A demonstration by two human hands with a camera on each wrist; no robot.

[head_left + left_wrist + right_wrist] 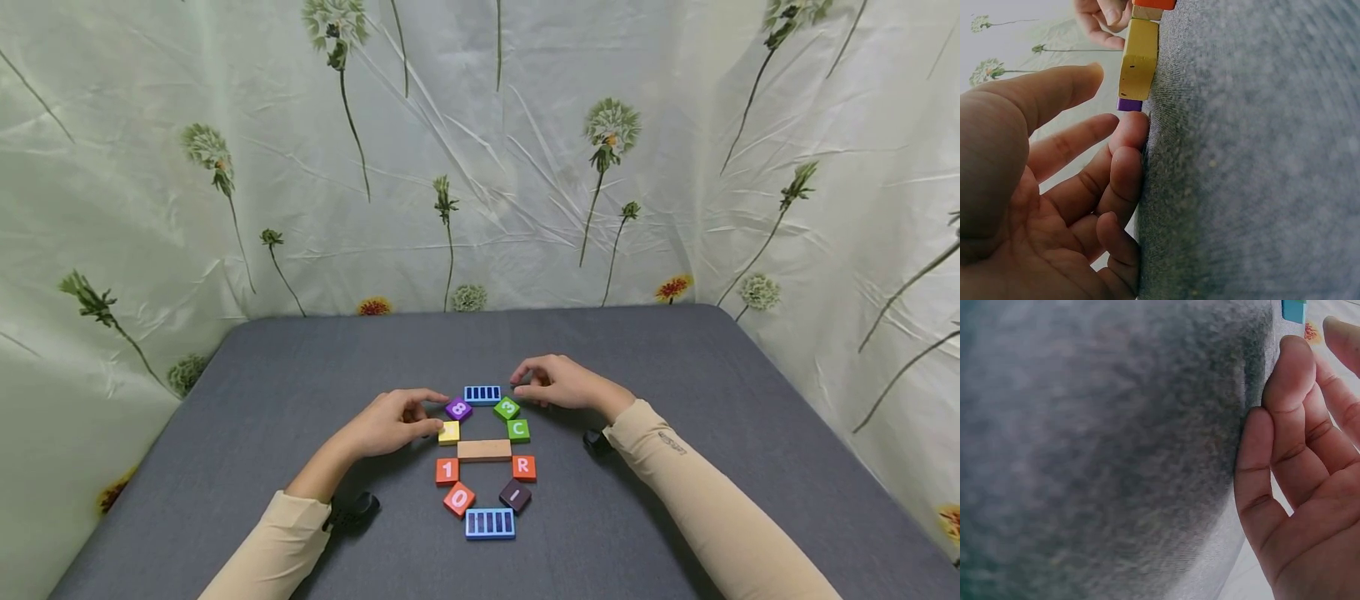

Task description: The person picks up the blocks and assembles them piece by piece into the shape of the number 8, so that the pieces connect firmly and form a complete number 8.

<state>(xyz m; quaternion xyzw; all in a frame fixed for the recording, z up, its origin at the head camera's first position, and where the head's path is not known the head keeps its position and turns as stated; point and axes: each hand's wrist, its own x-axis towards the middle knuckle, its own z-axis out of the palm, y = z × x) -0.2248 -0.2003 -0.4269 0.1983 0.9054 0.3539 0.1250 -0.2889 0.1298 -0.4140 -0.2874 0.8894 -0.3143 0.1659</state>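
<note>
My left hand (390, 422) is beside the left side of a ring of small blocks, its fingers bent loosely. Its index fingertip is close to a purple numbered block (458, 408), and its thumb is by a yellow block (448, 432). In the left wrist view, a gap shows between the thumb and that yellow block (1138, 59). Across the ring, my right hand (561, 382) hovers near the right end of the upper blue barred block (482, 395) and a green numbered block (507, 407). The right wrist view shows nothing in its fingers (1291, 381).
A plain wooden bar (483, 451) lies across the ring's middle. Below it are red blocks (447, 471), a dark block (515, 496) and a lower blue barred block (490, 524). A green lettered block (518, 431) sits on the right. Grey cloth covers the table (337, 350).
</note>
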